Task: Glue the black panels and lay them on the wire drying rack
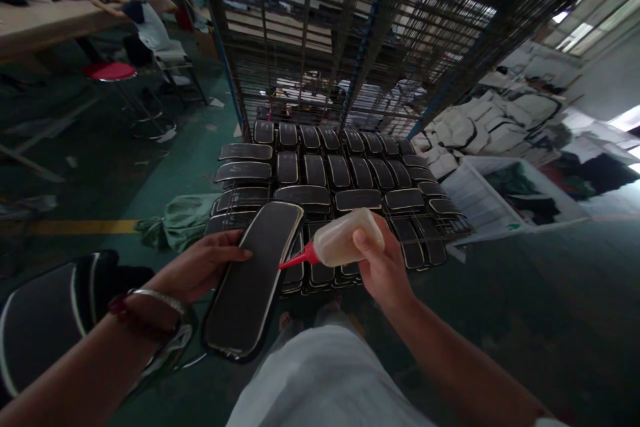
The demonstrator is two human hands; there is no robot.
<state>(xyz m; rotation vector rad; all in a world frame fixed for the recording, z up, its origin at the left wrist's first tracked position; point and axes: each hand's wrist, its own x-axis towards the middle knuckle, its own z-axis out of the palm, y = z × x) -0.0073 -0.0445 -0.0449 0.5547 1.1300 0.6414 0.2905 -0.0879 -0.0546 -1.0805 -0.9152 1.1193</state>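
My left hand (213, 263) grips a long black panel (257, 273) with rounded corners by its left edge, thumb on its face and fingers hidden beneath. A pale line runs around the panel's border. In my right hand (383, 267) is a translucent squeeze bottle (345, 238), tilted with its red nozzle (299, 257) pointing left. The nozzle tip is at the panel's right edge, on or just over the pale line. Behind the held panel, several similar black panels (310, 170) lie in rows on a wire rack (457, 220).
More black panels (43, 320) are piled at lower left. A green cloth (185, 217) lies on the floor. A tall mesh rack (320, 27) rises ahead. At right stands a white bin (480, 197); a red stool (109, 71) and a seated person (150, 27) are at upper left.
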